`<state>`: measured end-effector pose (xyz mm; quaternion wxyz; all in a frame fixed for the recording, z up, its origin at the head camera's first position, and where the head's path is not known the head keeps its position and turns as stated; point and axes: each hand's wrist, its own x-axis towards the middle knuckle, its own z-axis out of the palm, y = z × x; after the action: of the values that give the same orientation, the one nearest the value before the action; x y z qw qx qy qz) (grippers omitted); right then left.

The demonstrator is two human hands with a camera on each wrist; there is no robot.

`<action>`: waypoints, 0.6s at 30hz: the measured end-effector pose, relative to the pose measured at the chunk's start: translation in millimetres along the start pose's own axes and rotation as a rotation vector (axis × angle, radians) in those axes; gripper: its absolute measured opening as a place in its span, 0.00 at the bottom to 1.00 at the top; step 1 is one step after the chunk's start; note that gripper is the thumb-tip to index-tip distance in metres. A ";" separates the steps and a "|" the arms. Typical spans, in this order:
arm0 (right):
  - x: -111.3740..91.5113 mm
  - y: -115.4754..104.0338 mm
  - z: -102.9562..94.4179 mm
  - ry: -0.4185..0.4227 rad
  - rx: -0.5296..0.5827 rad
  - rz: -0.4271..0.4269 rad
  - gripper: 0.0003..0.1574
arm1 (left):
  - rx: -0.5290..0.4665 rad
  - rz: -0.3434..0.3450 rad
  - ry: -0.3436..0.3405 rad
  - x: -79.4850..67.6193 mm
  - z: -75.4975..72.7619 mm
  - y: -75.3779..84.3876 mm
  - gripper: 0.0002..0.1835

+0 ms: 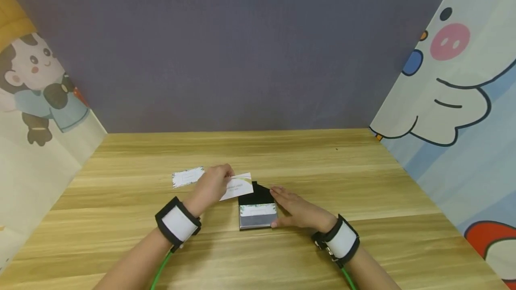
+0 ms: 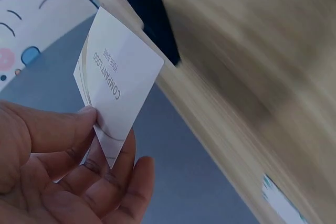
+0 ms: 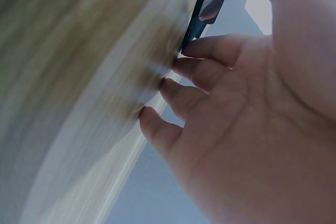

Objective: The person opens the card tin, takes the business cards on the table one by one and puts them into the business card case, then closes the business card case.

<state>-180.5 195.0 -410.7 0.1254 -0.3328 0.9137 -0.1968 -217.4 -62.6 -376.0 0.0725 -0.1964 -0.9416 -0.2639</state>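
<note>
In the head view my left hand pinches a white business card with a gold curve at its corner. The left wrist view shows thumb and fingers on one end of this card, which is printed "COMPANY LOGO". Its far end hangs over the top edge of a black and silver card case lying on the table. A leaf-edged card sits in the case's front. My right hand rests at the case's right side, thumb at the lower corner, fingers extended near the upper one, fingertips on the tabletop.
Another leaf-edged card lies on the wooden table, left of and behind my left hand. A grey panel rises along the table's back edge. Cartoon-printed walls stand at both sides.
</note>
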 end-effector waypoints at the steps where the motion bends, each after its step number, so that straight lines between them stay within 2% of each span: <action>1: 0.1 -0.2 -0.3 0.001 0.002 0.003 0.56 | -0.012 0.008 -0.011 0.0 1.4 2.6 0.05; 7: 0.5 -0.6 -0.9 0.002 0.018 0.008 0.56 | -0.064 0.090 -0.042 0.3 8.4 16.9 0.05; 18: 0.7 -0.5 -0.1 0.008 0.040 0.030 0.54 | -0.115 0.186 -0.085 1.3 20.5 33.9 0.05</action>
<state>-180.8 194.2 -410.4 0.1315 -0.3157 0.9150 -0.2143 -205.4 -24.8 -377.2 0.0452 -0.2979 -0.9048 -0.3009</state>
